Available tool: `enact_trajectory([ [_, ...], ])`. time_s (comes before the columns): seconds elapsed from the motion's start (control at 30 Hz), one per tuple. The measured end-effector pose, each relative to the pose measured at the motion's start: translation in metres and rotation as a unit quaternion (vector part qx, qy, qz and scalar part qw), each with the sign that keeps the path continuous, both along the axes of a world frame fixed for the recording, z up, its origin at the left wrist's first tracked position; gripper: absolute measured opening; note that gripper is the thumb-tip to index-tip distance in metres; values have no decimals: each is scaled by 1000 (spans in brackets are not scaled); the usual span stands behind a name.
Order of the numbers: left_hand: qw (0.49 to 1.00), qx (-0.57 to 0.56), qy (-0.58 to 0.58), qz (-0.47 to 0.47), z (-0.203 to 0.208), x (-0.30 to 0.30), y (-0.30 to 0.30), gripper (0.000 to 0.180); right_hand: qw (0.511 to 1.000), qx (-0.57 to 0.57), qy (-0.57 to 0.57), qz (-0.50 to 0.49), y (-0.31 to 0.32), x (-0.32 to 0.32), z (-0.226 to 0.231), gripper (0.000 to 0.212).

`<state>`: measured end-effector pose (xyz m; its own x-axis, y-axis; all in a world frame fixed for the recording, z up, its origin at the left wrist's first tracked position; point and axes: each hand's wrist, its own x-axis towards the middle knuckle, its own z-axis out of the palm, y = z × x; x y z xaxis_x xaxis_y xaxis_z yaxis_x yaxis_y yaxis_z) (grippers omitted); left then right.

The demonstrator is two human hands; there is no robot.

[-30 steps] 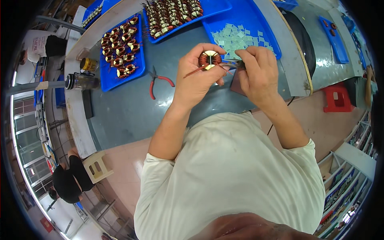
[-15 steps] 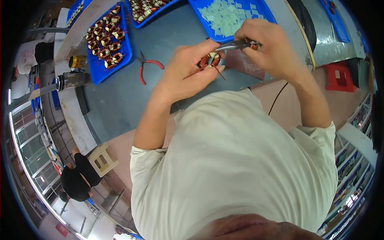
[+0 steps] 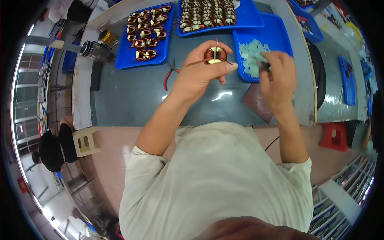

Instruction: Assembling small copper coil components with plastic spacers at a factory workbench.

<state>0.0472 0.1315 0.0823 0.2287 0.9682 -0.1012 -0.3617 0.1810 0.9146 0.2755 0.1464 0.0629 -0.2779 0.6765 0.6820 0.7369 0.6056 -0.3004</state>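
My left hand is closed around a copper-wound ring coil, gripping it between thumb and fingers above the bench. Pale yellowish patches show on the ring, a dark strip crosses its hole, and wire ends stick out to several sides. My right hand, blurred by motion, is over a blue tray of small pale green sheet pieces. Its fingers are closed on the pliers, which show only as a dark smear. Whether they touch a green piece cannot be made out.
Red-handled cutters lie on the grey bench. Beyond them, blue trays hold several rows of coils. A brownish-red sheet rests by the front edge. A clear jar and yellow can stand at left; a person sits farther left.
The pliers have left the coil, and my right hand has moved over the green pieces. My left hand keeps the coil, now turned with a strip across its hole. The view has shifted.
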Motion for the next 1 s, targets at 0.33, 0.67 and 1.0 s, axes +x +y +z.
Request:
enact_trajectory([
  [0.33, 998, -37, -48, -27, -27, 12, -10, 26, 995, 94, -20, 12, -12, -23, -15, 38],
  [0.67, 954, 108, 195, -198, -35, 3, -24, 23, 930, -342, 66, 118, -5, 19, 5, 19],
  [1.0, 952, 137, 211, -177, -60, 8, -27, 19, 847, -502, 82, 154, 4, 19, -30, 20],
])
